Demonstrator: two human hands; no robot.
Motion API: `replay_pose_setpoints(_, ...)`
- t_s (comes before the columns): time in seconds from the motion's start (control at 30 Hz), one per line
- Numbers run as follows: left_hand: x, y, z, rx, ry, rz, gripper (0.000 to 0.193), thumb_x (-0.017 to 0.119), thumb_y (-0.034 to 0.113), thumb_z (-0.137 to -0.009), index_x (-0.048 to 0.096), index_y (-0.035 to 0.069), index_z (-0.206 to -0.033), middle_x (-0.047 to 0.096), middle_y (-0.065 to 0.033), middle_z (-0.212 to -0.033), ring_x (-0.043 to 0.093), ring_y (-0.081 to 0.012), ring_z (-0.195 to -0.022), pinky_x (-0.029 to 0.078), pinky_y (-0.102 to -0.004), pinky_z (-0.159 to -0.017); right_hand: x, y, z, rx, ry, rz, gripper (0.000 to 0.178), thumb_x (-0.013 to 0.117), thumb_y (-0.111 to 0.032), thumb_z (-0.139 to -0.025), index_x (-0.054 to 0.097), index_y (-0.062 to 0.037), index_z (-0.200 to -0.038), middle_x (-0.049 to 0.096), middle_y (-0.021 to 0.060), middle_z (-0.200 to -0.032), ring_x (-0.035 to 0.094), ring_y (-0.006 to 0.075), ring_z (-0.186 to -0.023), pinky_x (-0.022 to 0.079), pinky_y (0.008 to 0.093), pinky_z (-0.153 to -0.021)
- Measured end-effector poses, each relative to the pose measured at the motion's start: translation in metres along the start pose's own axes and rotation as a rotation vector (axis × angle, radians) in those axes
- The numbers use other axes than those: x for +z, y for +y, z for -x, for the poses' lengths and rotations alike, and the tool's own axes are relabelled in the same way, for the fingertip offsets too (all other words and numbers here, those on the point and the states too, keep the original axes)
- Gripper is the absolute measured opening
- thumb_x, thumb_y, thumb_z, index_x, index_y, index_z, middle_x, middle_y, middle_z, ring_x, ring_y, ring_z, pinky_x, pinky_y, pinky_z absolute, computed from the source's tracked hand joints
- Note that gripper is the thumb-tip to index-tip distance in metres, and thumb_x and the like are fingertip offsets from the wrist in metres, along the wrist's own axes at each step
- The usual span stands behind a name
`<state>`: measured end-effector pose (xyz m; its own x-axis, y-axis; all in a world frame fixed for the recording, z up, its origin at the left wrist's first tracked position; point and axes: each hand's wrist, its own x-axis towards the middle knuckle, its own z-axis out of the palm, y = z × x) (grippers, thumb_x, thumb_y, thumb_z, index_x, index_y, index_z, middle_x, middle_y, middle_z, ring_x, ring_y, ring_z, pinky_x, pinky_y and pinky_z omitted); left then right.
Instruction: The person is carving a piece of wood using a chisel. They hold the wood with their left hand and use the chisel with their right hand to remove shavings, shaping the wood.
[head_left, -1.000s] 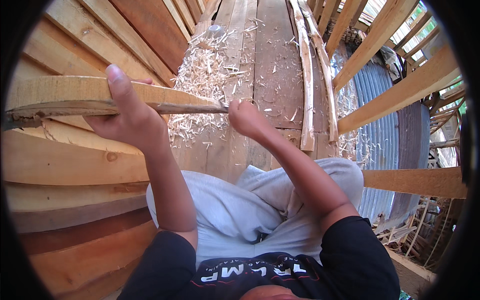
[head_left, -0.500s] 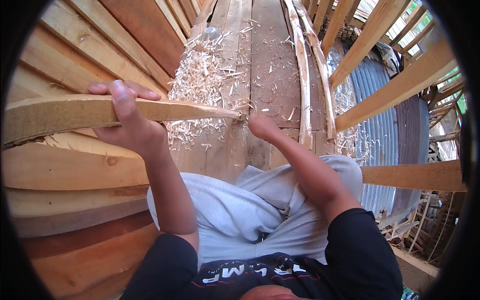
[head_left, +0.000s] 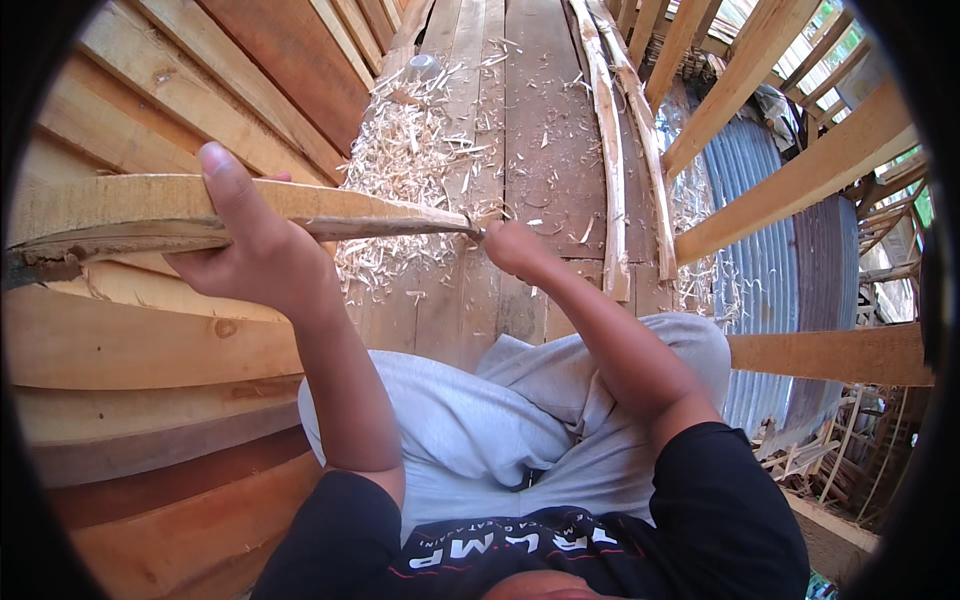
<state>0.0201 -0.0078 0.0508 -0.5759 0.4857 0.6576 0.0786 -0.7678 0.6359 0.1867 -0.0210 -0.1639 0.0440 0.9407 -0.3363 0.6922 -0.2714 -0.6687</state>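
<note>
A long, curved piece of wood (head_left: 370,212) lies crosswise before me, its thick end to the left and its tapered tip to the right. My left hand (head_left: 262,242) is closed round its middle, thumb over the upper face. Rough, darker wood shows along its near side. At the thin tip is my right hand (head_left: 512,248), a closed fist. A small dark bit shows between that fist and the tip; whatever the fist holds is hidden by its fingers.
Curly wood shavings (head_left: 405,150) cover the plank floor (head_left: 545,120). A small grey cup-like object (head_left: 423,67) stands beyond them. Two long pale poles (head_left: 607,150) lie to the right. Plank walls (head_left: 130,340) rise at left; posts (head_left: 800,185) and corrugated metal sheets (head_left: 745,200) are at right.
The curved wood has rolled a little, showing more of its rough near side. My left hand's grip has shifted slightly left, and my right fist has moved slightly left with the tip.
</note>
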Motion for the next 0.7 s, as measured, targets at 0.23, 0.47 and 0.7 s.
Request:
replay_pose_setpoints(0.23,0.003,0.004,0.001,0.018,0.036,0.01,0.06,0.07,0.015,-0.086,0.037,-0.008,-0.13,0.061,-0.0149,-0.094,0.059,-0.0139,-0.066,0.054,-0.0228,-0.049,0.015,-0.004,-0.004,-0.165,0.143,0.049,0.049,0.031,-0.024,-0.093,0.061,0.0141,-0.094,0.061,0.0373,-0.102,0.061,0.0511,-0.09,0.048,0.055,-0.084)
replay_pose_setpoints(0.47,-0.006,-0.004,-0.005,0.031,0.027,-0.027,0.059,0.07,0.015,-0.087,0.037,-0.009,-0.13,0.061,-0.0164,-0.099,0.06,-0.0141,-0.069,0.054,-0.023,-0.051,0.019,-0.02,0.004,-0.033,0.18,-0.07,0.052,0.027,-0.027,-0.096,0.061,0.0101,-0.085,0.061,0.0367,-0.092,0.06,0.0515,-0.091,0.046,0.0541,-0.087)
replay_pose_setpoints(0.7,-0.008,-0.009,-0.009,0.084,0.045,-0.078,0.054,0.069,0.012,-0.088,0.039,-0.009,-0.128,0.062,-0.0169,-0.103,0.063,-0.0156,-0.074,0.055,-0.0235,-0.058,0.042,-0.011,-0.01,0.116,0.371,-0.186,0.063,0.026,-0.035,-0.1,0.064,0.0096,-0.076,0.063,0.0339,-0.078,0.06,0.0541,-0.081,0.047,0.0554,-0.079)
